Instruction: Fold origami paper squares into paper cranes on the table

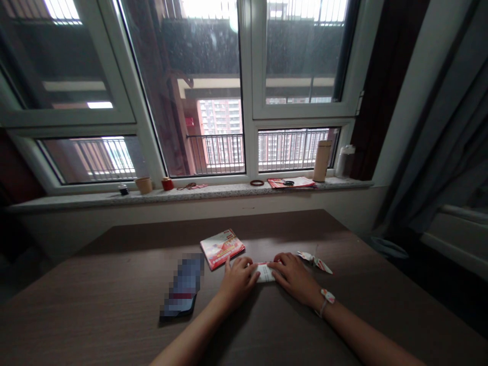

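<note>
Both hands rest on a small folded piece of white paper (264,273) with red edges, lying on the brown table (114,315). My left hand (238,279) presses its left side with fingers curled over it. My right hand (293,274) pins the right side with fingers bent down; a paper band sits on that wrist. A folded paper crane (315,261) lies just right of my right hand. A red square stack of paper (221,247) sits just beyond my left hand.
A dark phone (183,290) lies left of my left arm. On the windowsill (229,192) stand a small cup (144,184), a red pot (166,183), red papers (292,182), a tall tan flask (322,160) and a white bottle (345,160). A curtain hangs at right.
</note>
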A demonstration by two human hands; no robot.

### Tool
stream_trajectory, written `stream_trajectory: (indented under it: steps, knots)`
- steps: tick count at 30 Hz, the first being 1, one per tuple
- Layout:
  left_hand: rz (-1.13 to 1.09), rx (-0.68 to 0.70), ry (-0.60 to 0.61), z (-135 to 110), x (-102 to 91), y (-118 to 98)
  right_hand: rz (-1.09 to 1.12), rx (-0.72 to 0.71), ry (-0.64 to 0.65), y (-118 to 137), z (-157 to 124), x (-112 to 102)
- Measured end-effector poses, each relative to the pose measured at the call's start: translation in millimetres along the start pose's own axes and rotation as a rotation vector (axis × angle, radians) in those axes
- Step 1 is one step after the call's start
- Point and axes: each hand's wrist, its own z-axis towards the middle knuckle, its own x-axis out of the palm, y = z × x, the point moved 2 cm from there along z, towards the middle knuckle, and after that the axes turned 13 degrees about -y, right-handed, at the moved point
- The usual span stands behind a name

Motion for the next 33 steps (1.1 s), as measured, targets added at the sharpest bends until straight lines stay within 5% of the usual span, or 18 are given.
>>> stream_trajectory:
  steps: [33]
  knots:
    - [-0.009,-0.003,0.017,1.9,2.8,1.1,-0.003,0.024,-0.010,1.6,-0.4,0.1]
